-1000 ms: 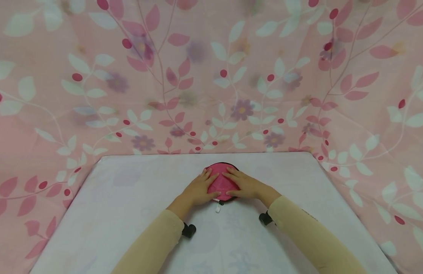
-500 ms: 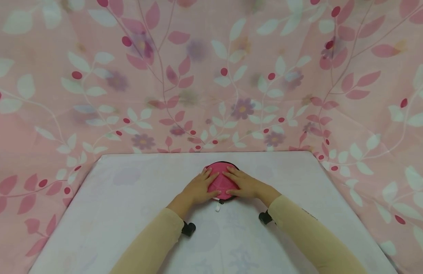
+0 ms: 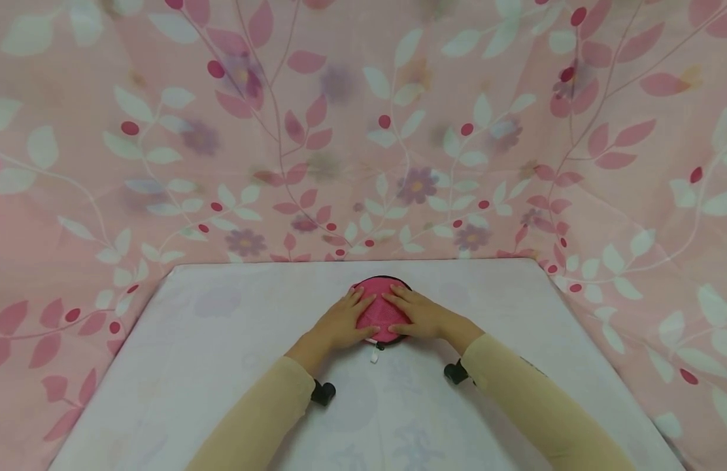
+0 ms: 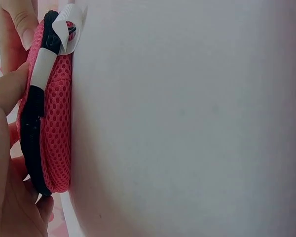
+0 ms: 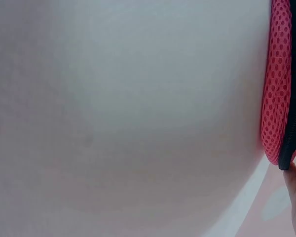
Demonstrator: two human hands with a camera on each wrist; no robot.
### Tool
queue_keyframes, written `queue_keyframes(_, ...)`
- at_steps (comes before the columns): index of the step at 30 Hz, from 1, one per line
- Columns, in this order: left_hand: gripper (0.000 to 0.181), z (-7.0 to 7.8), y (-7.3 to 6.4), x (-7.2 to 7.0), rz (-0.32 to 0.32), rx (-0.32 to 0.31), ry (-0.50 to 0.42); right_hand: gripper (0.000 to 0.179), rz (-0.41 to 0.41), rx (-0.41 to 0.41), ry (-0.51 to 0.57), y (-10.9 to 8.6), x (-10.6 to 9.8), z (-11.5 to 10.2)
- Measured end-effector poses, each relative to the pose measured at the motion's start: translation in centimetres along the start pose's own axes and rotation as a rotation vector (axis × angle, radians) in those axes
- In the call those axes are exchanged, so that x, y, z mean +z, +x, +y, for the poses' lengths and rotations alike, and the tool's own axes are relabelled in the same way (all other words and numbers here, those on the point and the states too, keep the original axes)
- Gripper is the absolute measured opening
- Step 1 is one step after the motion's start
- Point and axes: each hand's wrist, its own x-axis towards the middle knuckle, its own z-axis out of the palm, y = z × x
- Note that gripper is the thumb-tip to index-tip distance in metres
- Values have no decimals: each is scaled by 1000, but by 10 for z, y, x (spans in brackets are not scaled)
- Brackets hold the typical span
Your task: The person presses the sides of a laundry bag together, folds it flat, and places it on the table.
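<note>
A round pink mesh zip pouch lies flat near the far side of the white-covered table. Black zipper tape runs round its side, and a white ribbon tab hangs at the zip end, facing the person. My left hand rests on the pouch's left part with its fingers spread over the top and edge. From the other side my right hand lies on it likewise, thumb toward the near rim. In the right wrist view only a few fingertips show beside the pouch.
White cloth with faint prints covers the table, whose far edge meets a pink leaf-patterned curtain. More of this curtain hangs at both sides. A small black camera sits on each wrist, below the beige sleeves.
Both hands keep their places on the pouch, which stays put on the table. The head view has shifted very slightly.
</note>
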Motion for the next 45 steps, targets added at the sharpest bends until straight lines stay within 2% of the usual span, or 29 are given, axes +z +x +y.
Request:
queue_keyframes(11,80,4,-2,-6,-16,-28,-34,80,-11,87,82,-4,-10,-4)
queue_keyframes(14,79,5,-4,-8,-1,-26,-52,79,-7,105,106,-5,-11,-3)
queue_keyframes(18,76,5,-6,-9,22,-9,-70,79,-16,104,123,-6,-11,-3)
queue_keyframes(23,75,1,-7,-7,23,-6,-42,79,-11,107,138,-8,-9,-3)
queue_keyframes(33,73,-4,-11,-10,13,-32,-10,80,-5,126,140,-8,-5,-3)
queue_keyframes(45,74,-9,-13,-13,-2,-33,-68,82,-2,131,175,-12,-6,0)
